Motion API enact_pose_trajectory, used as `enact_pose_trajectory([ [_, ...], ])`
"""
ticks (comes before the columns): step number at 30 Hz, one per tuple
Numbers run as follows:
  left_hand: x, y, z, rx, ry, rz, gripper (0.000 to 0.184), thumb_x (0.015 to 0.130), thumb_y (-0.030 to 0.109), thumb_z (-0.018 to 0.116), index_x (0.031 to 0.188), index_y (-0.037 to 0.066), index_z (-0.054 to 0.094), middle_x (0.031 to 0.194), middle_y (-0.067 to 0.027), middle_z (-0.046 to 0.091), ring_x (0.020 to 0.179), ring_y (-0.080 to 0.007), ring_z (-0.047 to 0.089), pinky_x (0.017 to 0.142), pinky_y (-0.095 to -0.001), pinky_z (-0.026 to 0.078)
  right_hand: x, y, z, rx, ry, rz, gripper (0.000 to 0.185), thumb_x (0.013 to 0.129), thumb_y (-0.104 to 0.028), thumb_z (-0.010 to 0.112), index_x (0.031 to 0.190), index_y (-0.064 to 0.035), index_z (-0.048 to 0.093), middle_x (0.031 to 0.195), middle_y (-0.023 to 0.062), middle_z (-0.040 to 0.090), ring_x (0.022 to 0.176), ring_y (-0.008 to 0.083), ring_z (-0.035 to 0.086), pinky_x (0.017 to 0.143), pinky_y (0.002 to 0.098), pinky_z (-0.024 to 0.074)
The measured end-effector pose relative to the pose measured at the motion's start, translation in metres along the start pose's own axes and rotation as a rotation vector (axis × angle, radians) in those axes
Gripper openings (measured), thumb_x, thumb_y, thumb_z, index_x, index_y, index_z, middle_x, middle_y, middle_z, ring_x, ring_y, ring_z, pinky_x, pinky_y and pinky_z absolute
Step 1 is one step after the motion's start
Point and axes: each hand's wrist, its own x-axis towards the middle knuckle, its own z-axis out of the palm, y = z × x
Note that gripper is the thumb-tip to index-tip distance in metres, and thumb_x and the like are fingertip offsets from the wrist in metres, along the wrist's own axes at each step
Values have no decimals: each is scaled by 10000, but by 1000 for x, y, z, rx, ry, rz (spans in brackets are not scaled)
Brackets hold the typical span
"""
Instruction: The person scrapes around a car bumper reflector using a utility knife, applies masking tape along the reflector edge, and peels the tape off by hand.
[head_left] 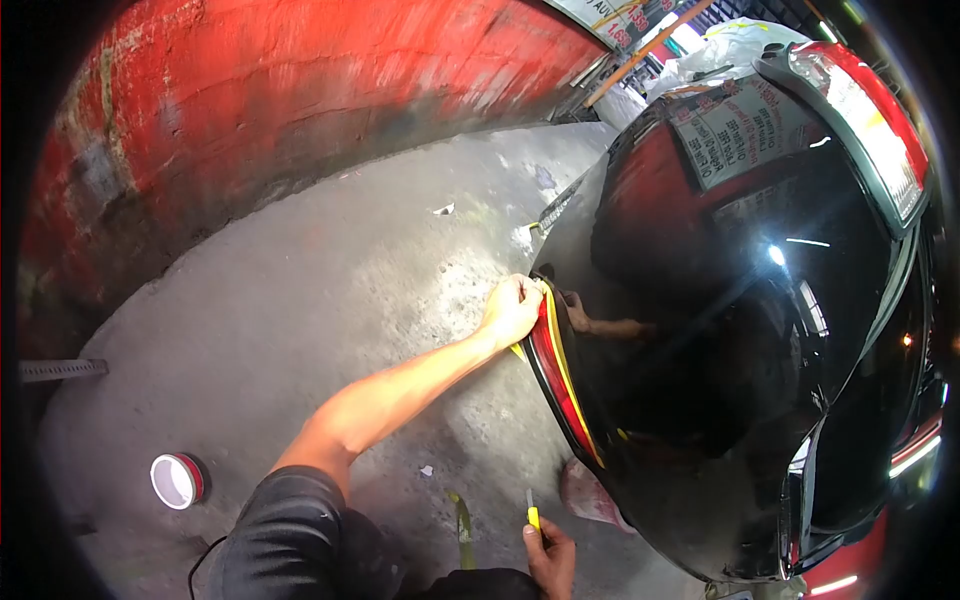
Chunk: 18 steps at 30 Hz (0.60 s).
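My left hand (515, 308) is at the end of a narrow red reflector (548, 345) on the black car bumper. Its fingers are pinched together on yellow tape (572, 395), which runs along the reflector's edge. A small yellow tail of tape shows below the wrist. Lower down, close to my body, my right hand (550, 562) grips a yellow utility knife (533, 516) with its blade out and pointing up, away from the bumper. The fingertips of my left hand are partly hidden.
Glossy black car bodywork (720, 380) fills the right side, with a tail light (870, 120) at top right. A tape roll (175, 481) lies on the concrete floor (250, 300). A red wall (300, 90) stands at left. A reddish rounded object (590, 495) sits under the bumper.
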Motion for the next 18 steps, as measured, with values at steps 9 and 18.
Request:
enact_pose_trajectory([
  [9,-11,-11,-39,-512,-186,23,136,924,145,572,892,19,610,866,-64,616,781,-165,628,753,-353,576,5,12,1,-41,17,-32,302,925,-213,646,1073,50,659,819,3,606,710,102,494,623,247,413],
  [18,-12,-39,-89,-443,-111,-61,56,897,17,539,953,27,540,897,-88,629,758,-145,641,635,-293,571,97,-74,56,-175,-175,-312,304,920,-130,618,1183,18,585,777,25,657,677,71,576,601,224,462],
])
